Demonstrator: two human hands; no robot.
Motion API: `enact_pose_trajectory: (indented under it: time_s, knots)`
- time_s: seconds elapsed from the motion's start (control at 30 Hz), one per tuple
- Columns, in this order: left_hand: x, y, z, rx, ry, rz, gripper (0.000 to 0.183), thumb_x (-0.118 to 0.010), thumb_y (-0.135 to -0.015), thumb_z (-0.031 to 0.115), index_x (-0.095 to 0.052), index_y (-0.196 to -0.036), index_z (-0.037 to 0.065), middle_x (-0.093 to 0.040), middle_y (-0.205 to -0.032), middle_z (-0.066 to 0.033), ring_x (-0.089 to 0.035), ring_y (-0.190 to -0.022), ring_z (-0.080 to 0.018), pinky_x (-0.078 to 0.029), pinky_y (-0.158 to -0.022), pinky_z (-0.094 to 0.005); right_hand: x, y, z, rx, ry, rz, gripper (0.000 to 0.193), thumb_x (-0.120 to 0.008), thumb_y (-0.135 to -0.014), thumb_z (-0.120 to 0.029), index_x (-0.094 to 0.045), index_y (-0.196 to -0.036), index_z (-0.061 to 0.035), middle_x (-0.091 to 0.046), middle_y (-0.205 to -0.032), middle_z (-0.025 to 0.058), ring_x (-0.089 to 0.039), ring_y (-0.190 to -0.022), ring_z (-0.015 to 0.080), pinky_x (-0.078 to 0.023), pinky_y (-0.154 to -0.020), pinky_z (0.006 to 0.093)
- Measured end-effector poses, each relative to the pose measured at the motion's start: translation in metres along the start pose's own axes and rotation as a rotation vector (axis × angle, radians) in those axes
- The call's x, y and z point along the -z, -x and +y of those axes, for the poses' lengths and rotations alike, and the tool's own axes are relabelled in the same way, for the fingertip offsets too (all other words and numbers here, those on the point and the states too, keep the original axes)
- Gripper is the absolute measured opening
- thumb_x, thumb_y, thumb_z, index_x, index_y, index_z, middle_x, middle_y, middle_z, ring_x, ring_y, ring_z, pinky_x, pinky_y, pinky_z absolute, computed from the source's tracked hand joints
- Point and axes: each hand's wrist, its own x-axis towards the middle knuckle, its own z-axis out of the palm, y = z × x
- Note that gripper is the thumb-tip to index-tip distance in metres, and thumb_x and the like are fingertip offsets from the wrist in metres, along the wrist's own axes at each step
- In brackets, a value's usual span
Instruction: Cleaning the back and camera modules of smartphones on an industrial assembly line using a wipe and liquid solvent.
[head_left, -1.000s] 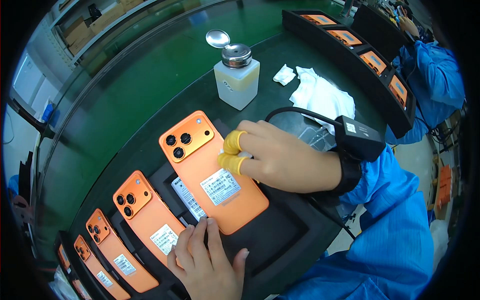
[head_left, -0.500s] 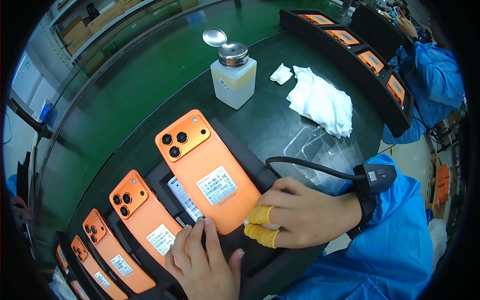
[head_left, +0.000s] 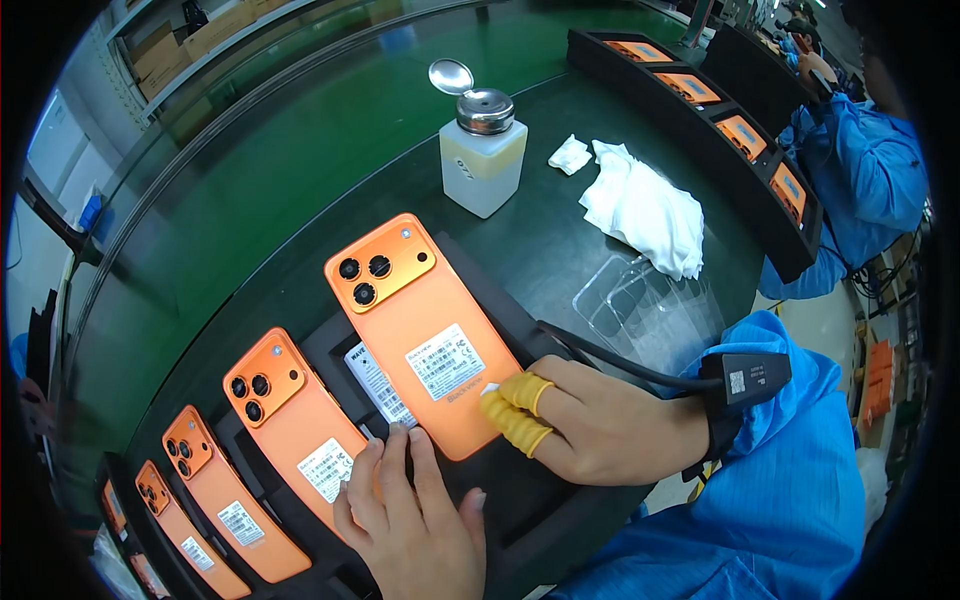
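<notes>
Lying back up over a black tray (head_left: 550, 512), an orange phone (head_left: 420, 325) sits just off the view's centre toward eight o'clock. Taking that phone as the dial, the person's right hand (head_left: 610, 430) is at four o'clock, two yellow-covered digits pinched together on a white scrap (head_left: 489, 390) at the phone's edge. At six o'clock, the left hand (head_left: 415, 525) has its fingertips by the near edge, thumb spread apart from the fingers. A neighbouring handset (head_left: 290, 425) lies at eight, a bottle (head_left: 484, 170) with its metal lid raised stands at one, and a white cloth (head_left: 645, 210) rests at two.
</notes>
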Motion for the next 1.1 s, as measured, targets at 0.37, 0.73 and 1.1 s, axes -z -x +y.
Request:
enact_pose_trajectory:
  time_s: [0.37,0.73,1.1]
  knots:
    - [-0.003,-0.001,0.000,-0.010,0.012,0.034,0.046,-0.056,-0.075,0.013,-0.045,-0.119,0.003,-0.043,-0.121,-0.0116,-0.037,-0.116,-0.0288,-0.026,-0.094,-0.0433,-0.012,-0.011,-0.009,-0.015,-0.080,-0.056,0.032,-0.055,-0.072,-0.011,-0.057,-0.098,0.0073,-0.052,-0.097,0.0164,-0.048,-0.096,0.0281,-0.042,-0.081,0.0345]
    - [-0.009,0.000,-0.005,-0.034,-0.062,0.083,0.043,-0.056,-0.074,0.011,-0.049,-0.115,0.003,-0.045,-0.120,-0.0103,-0.038,-0.116,-0.0271,-0.027,-0.093,-0.0430,-0.009,-0.006,0.004,0.135,-0.180,-0.047,0.010,-0.057,-0.069,-0.015,-0.061,-0.076,-0.0105,-0.051,-0.085,0.0059,-0.045,-0.096,0.0241,-0.033,-0.090,0.0436]
    - [-0.009,0.014,0.010,-0.129,-0.076,0.084,0.044,-0.060,-0.071,0.025,-0.051,-0.112,0.012,-0.045,-0.121,-0.0037,-0.039,-0.115,-0.0196,-0.029,-0.092,-0.0423,0.009,0.012,0.009,-0.114,0.022,-0.131,0.019,-0.056,-0.067,-0.010,-0.060,-0.085,-0.0145,-0.052,-0.092,0.0048,-0.047,-0.094,0.0234,-0.028,-0.092,0.0492]
